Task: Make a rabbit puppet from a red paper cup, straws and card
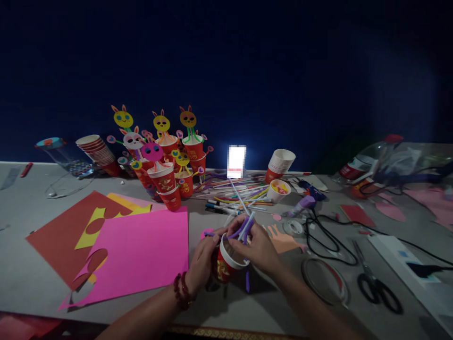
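A red paper cup (225,268) with a white rim and gold pattern stands tilted in front of me. My left hand (204,255) is closed around its left side. At the rim, the fingers of my right hand (262,246) pinch purple pipe cleaners (245,231) that stick up out of the cup. One purple end (247,282) hangs down outside the cup on the right, and another pokes out on the left near my left fingers. The inside of the cup is partly hidden by my right hand. Just behind my left hand lies a pink paper piece (207,233).
Pink paper (145,248) and brown paper (56,236) lie left. Rabbit-faced cup figures (161,165) stand behind. Scattered pipe cleaners (230,191), a cup of paper bits (279,191) and a bright screen (236,160) are ahead. Scissors (375,285), a tape roll (323,283) and black cable (339,257) lie right.
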A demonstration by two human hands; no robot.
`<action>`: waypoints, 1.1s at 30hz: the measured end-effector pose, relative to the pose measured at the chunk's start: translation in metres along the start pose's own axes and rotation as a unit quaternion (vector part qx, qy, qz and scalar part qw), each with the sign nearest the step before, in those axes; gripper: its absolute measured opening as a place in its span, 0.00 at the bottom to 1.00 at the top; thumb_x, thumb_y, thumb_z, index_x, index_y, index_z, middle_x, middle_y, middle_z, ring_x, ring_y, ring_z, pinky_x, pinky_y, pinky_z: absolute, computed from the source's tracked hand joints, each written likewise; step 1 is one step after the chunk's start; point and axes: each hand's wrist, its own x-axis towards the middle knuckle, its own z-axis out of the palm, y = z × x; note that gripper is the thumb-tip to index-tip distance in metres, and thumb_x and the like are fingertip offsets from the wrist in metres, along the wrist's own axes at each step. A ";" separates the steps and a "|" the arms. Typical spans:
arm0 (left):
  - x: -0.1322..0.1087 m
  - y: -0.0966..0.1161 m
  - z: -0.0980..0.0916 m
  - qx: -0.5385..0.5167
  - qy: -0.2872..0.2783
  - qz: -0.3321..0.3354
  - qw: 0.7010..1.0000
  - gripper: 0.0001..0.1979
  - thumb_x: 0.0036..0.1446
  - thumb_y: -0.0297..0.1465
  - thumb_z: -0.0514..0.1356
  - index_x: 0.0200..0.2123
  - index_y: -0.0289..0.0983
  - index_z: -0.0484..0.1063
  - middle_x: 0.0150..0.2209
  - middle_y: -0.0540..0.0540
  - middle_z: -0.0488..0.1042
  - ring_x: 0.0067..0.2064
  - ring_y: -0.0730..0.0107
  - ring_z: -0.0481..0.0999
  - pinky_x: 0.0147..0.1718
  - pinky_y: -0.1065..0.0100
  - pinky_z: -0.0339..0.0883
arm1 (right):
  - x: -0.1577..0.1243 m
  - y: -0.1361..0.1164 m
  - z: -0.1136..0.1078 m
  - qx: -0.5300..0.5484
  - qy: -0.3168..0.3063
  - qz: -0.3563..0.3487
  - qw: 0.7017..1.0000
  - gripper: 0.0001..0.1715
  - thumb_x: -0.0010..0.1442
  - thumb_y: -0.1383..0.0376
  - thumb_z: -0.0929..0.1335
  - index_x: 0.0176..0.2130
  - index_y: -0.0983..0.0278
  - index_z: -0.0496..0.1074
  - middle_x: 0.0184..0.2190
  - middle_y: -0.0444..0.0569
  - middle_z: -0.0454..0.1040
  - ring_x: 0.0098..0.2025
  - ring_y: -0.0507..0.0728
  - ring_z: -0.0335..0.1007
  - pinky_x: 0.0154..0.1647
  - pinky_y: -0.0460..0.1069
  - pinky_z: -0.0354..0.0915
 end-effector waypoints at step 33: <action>0.002 0.014 0.007 -0.178 -0.012 -0.063 0.982 0.07 0.56 0.33 0.63 0.36 0.36 0.72 0.37 0.48 0.75 0.41 0.67 0.75 0.42 0.67 0.68 | -0.004 -0.001 0.009 0.006 0.016 0.007 1.000 0.12 0.50 0.70 0.70 0.37 0.61 0.68 0.32 0.45 0.75 0.35 0.56 0.73 0.39 0.50 0.67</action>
